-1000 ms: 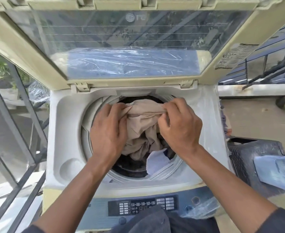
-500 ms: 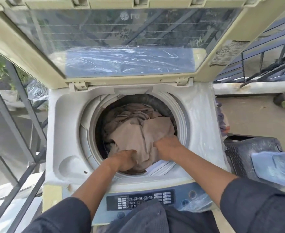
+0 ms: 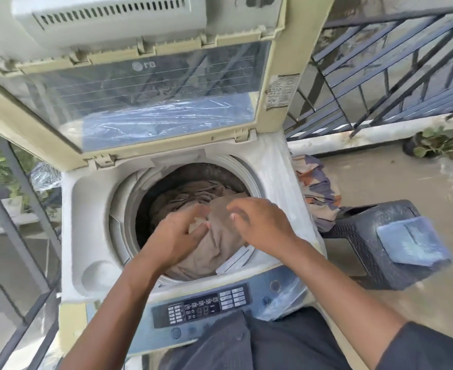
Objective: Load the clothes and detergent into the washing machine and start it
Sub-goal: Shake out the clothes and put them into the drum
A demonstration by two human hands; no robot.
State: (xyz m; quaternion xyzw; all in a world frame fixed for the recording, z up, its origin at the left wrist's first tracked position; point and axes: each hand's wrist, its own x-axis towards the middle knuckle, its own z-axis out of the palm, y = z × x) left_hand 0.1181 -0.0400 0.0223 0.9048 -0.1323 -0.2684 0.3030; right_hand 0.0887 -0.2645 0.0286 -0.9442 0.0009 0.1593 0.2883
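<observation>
Tan clothes (image 3: pixel 214 236) are piled in the drum (image 3: pixel 129 209) of the top-loading washer (image 3: pixel 86 209), reaching up toward the rim on the near side, with a darker brown fold lying further back. A pale strip of white fabric (image 3: pixel 236 260) is seen at the near right edge of the drum opening. Both hands are held over the pile. The left hand (image 3: pixel 174 236) is blurred, its fingers spread loosely and laid on or just above the cloth; whether anything is pinched cannot be told. The right hand (image 3: pixel 260 222) is held above the pile with fingers relaxed and parted, and nothing is gripped by it. The lid (image 3: pixel 145 102) is raised upright behind the drum, its glass panel partly covered with plastic film. The control panel (image 3: pixel 201 305) is found at the near edge of the washer, digits lit on its display. To the right of the washer a dark basket (image 3: pixel 364 236) stands on the floor, with a blue packet (image 3: pixel 412 241) resting on its rim and patterned cloth (image 3: pixel 316 188) lying just beyond it.
</observation>
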